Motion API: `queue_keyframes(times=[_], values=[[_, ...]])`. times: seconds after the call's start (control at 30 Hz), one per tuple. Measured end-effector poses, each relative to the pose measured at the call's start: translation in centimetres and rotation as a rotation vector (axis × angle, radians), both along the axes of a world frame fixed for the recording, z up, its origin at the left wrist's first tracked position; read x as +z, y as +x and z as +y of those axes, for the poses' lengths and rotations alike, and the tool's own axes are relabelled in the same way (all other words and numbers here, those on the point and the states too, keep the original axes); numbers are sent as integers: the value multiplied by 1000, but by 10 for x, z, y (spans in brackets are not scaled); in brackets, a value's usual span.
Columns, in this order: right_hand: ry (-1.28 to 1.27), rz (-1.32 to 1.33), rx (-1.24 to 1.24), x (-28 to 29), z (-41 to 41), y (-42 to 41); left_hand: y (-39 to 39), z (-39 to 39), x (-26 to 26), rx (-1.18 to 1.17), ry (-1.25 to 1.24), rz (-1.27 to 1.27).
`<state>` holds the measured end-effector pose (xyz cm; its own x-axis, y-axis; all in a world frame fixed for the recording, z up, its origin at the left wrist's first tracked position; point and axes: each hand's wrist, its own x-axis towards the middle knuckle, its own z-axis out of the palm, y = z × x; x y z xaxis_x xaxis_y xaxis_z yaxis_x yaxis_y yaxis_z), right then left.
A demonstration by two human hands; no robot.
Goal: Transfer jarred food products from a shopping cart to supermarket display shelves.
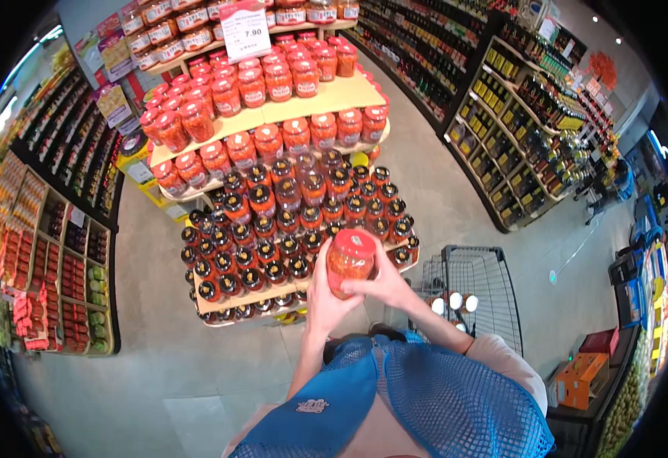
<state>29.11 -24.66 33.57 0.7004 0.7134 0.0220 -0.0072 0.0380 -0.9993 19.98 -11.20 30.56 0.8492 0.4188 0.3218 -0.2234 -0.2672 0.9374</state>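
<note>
Both hands hold one glass jar of red chopped chili with a red lid, in front of my body. My left hand grips its left side and lower part. Around its right side and front, the fingers of my right hand are closed. The lid faces up towards the camera. Just beyond stands a tiered wooden display. Its lower tiers bear rows of black-lidded jars with red contents; red-lidded jars fill the tiers above. The jar's underside is hidden.
A wire shopping cart with several white-topped containers stands close on the right. Stocked shelves rise at the right, and another shelf unit stands at the left. An orange box rests on a dark counter at the lower right.
</note>
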Motion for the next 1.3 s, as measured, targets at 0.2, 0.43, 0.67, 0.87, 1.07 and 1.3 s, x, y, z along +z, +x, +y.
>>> queue_keyframes(times=[0.2, 0.43, 0.67, 0.87, 1.07, 1.3], values=[[83, 35, 47, 12, -2, 20, 30, -4, 11, 74, 201, -98], [218, -261, -177, 58, -10, 123, 75, -25, 26, 20, 310, 52], [184, -693, -351, 154, 37, 328, 65, -44, -40, -226, 85, 313], [152, -808, -357, 102, 132, 467, 66, -94, -50, -40, -33, 358], [135, -738, -403, 36, 183, 512, 66, -126, -50, 168, -175, 329], [176, -491, -261, 2, 213, 510, 61, -132, -56, 325, -28, 286]])
